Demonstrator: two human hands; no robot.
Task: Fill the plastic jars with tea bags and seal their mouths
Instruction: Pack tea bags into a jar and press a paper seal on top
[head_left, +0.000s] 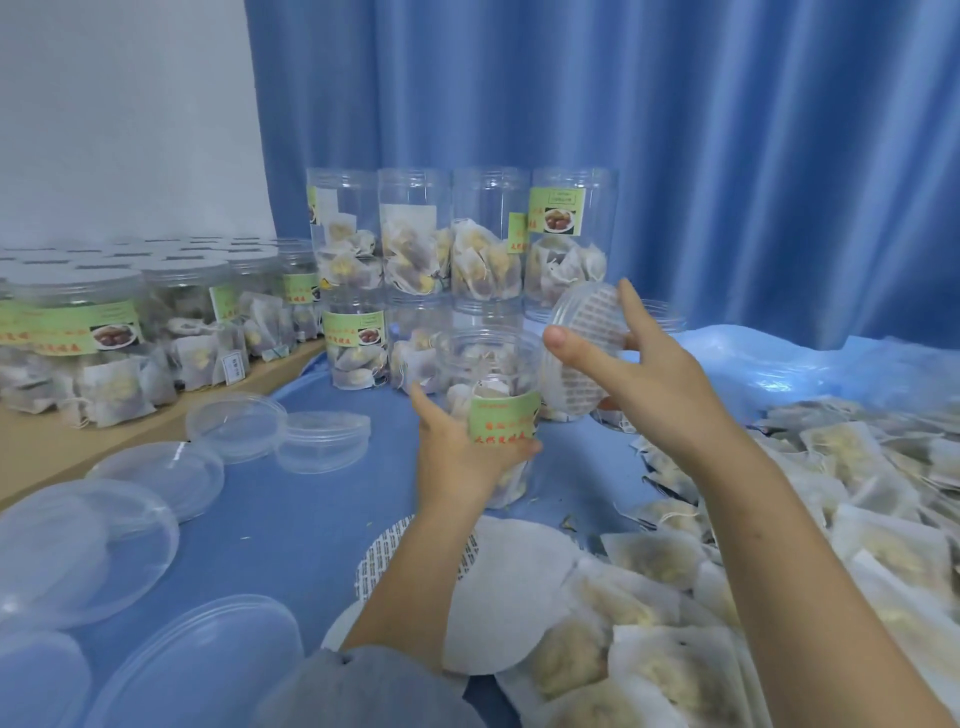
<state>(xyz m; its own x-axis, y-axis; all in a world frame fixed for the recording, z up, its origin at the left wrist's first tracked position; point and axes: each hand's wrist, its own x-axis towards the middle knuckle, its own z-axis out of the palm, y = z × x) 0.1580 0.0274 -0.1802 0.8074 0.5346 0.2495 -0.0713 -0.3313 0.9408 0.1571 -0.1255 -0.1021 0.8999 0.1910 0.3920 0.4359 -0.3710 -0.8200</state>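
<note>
Label text on jar (493, 410) too blurred to read, jar base hidden behind left hand (460, 457), which grips it above blue cloth (291, 509), right hand (644, 374) pinching lid (584, 332) with printed seal, tilted just beside jar mouth, loose tea bags (841, 499) at right, partly cut off.

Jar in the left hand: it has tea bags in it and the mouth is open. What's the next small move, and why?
Probably bring the lid down onto the jar mouth and seat it. The left hand grips the jar upright, its mouth open with tea bags inside, while the right hand holds the lid, with a printed seal liner inside, tilted just beside and above the rim.
</note>
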